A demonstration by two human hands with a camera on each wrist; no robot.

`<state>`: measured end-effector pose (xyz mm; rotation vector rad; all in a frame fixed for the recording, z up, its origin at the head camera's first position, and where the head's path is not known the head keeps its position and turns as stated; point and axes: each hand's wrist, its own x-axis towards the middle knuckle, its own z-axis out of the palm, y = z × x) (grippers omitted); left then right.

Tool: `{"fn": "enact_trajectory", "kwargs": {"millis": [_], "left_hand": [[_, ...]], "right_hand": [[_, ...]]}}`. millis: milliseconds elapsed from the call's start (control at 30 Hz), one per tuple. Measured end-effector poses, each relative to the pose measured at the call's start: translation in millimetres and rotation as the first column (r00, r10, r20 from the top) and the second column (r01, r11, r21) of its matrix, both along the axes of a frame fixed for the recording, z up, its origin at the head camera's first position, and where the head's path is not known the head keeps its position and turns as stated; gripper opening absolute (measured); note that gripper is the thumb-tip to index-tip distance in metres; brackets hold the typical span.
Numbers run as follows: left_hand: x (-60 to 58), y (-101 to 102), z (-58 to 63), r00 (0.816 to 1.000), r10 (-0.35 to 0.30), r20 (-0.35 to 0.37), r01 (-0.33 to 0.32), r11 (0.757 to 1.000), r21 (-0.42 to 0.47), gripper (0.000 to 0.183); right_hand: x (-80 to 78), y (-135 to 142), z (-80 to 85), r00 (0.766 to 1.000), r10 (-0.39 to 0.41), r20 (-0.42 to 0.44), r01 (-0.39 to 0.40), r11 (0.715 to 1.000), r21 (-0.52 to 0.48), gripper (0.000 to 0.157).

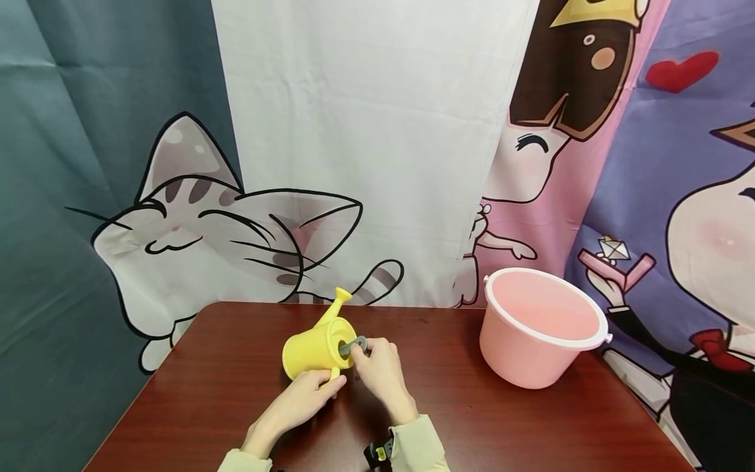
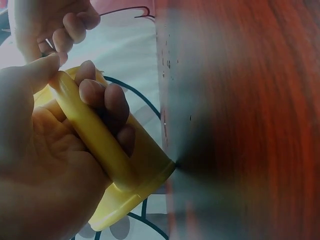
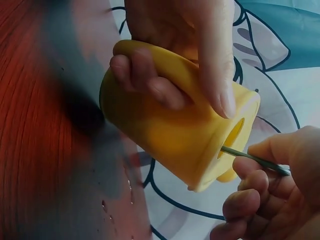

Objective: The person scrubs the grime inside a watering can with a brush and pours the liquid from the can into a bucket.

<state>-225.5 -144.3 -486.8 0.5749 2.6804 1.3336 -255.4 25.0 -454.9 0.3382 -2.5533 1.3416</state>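
A yellow watering can (image 1: 312, 351) is tilted over the table, its spout to the back and its opening turned toward the right. My left hand (image 1: 303, 398) grips its handle (image 2: 95, 132), fingers curled round it and thumb along the top. Between thumb and fingers, my right hand (image 1: 380, 372) pinches a thin grey-green stick-like piece (image 3: 255, 160) with a rounded, hooked end. Its far end goes into the can's opening and is hidden inside. In the left wrist view the can hides most of that piece.
A pink bucket (image 1: 525, 354) with a white rim stands at the table's right side. Small water drops (image 3: 105, 206) lie on the brown table (image 1: 448, 406). Behind it hangs a cartoon-print curtain (image 1: 366, 131). A black device (image 1: 377, 452) sits at the right wrist.
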Motion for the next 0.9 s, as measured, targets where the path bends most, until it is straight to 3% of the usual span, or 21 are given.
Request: {"fn": "enact_trajectory", "kwargs": {"millis": [367, 900], "left_hand": [[0.5, -0.3, 1.7, 1.000, 0.009, -0.017, -0.009, 1.000, -0.015, 0.041], [0.7, -1.8, 2.8, 1.000, -0.007, 0.016, 0.007, 1.000, -0.004, 0.043]], "right_hand": [[2.3, 1.2, 6.5, 0.995, -0.092, -0.038, 0.093, 0.995, 0.037, 0.037], [9.8, 8.9, 28.3, 0.985, -0.130, -0.115, 0.134, 0.991, 0.030, 0.034]]}}
